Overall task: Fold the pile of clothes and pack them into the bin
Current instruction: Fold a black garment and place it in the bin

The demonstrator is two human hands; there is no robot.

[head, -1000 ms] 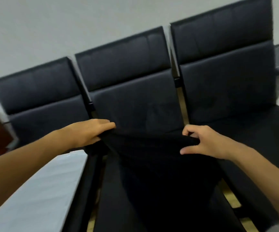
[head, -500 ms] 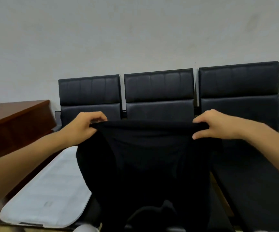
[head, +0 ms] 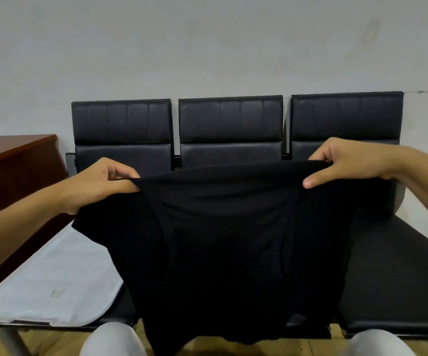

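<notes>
A black garment [head: 223, 240] hangs spread out in front of me, held up by its top edge. My left hand [head: 100, 183] pinches the left end of that edge. My right hand [head: 346, 160] pinches the right end, thumb underneath. The cloth drapes down over the middle seat of a black bench and reaches my knees. No bin or pile of clothes is in view.
A three-seat black bench [head: 387, 278] stands against the grey wall. A white flat sheet [head: 53, 283] lies on its left seat. A brown wooden desk [head: 10, 165] is at the left. My light trouser knees [head: 110, 340] show at the bottom over a wooden floor.
Both hands lifted the black garment off the middle seat, moved apart and now hold it stretched wide in the air. The view pulled back and rose.
</notes>
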